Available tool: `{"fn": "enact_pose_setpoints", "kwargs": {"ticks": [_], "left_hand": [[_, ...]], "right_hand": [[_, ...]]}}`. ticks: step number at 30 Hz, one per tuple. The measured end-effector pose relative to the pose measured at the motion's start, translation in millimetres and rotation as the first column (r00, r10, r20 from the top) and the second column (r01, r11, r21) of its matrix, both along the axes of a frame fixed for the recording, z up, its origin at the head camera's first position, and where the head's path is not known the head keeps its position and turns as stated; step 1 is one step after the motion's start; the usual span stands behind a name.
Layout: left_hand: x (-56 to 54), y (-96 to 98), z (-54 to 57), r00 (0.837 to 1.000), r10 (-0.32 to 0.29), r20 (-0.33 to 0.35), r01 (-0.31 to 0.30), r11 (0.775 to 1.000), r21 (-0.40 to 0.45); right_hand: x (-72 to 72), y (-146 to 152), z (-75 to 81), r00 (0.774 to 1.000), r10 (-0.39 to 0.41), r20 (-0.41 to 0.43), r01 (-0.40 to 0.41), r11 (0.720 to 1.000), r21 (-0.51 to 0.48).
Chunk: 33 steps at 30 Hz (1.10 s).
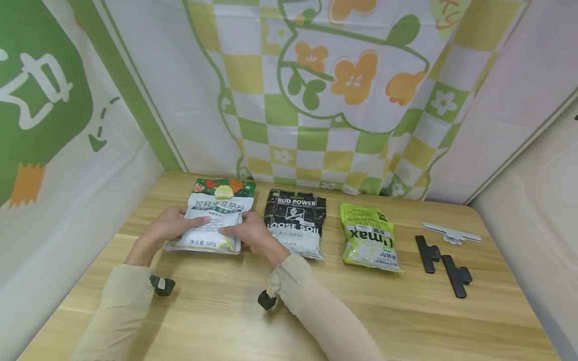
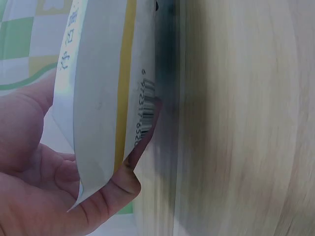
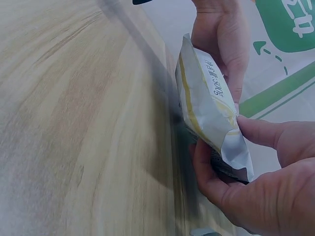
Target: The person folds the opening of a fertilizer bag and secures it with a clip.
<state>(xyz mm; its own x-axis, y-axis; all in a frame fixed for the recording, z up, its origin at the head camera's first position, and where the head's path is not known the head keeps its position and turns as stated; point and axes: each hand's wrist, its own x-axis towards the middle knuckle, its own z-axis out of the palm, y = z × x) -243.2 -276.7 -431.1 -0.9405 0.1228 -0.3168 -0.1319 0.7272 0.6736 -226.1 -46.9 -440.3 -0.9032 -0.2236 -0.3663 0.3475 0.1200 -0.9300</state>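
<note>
Both hands hold a white and green fertilizer bag (image 1: 212, 233) marked 500g at the left of the table. My left hand (image 1: 167, 224) grips its left side, thumb across the front. On the opposite side my right hand (image 1: 253, 231) pinches the edge, thumb on the front. In the left wrist view, the fingers (image 2: 115, 194) reach under the bag (image 2: 101, 98), beside a barcode. The right wrist view has the bag (image 3: 204, 98) tilted, its bottom near the wooden surface, with the right hand's fingers (image 3: 209, 182) beneath it.
A black and white bag (image 1: 295, 220) lies just right of the right hand. Farther right are a yellow-green bag (image 1: 368, 238), a white sealing clip (image 1: 451, 233) and two black clips (image 1: 426, 254), (image 1: 456, 276). A checkered curtain (image 1: 316, 125) hangs behind the wooden table (image 1: 361, 311).
</note>
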Motion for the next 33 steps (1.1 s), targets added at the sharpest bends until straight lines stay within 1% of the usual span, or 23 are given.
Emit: {"fn": "enact_pose_setpoints", "kwargs": {"ticks": [3, 5, 10, 18, 23, 28, 33], "left_hand": [[-0.5, 4.8, 0.1, 1.000, 0.000, -0.015, 0.000, 1.000, 0.019], [0.2, 7.7, 0.3, 1.000, 0.011, -0.017, -0.010, 0.999, 0.035], [4.8, 13.9, 3.7, 0.999, 0.034, -0.022, -0.032, 0.998, 0.059], [13.4, 25.0, 16.3, 0.998, 0.054, -0.036, -0.050, 0.992, 0.120], [20.3, 32.0, 23.4, 0.997, 0.059, -0.057, -0.053, 0.993, 0.108], [25.2, 40.7, 27.9, 0.995, 0.059, -0.083, -0.049, 0.992, 0.113], [28.6, 50.9, 31.1, 0.994, 0.054, -0.094, -0.039, 0.987, 0.159]], "right_hand": [[-0.1, 4, 1.9, 1.000, -0.011, -0.011, 0.011, 1.000, 0.025], [0.3, 6, 3.1, 1.000, -0.020, -0.017, 0.020, 0.999, 0.037], [3.3, 11, 6.8, 0.999, -0.016, -0.039, 0.018, 0.998, 0.060], [8.6, 25, 19.2, 0.991, 0.018, -0.130, -0.005, 0.995, 0.099], [14.0, 33, 23.8, 0.990, 0.028, -0.137, -0.009, 0.991, 0.135], [18.9, 40, 26.6, 0.989, 0.031, -0.147, -0.013, 0.992, 0.123], [25.5, 51, 29.4, 0.985, 0.028, -0.169, -0.010, 0.995, 0.103]]}}
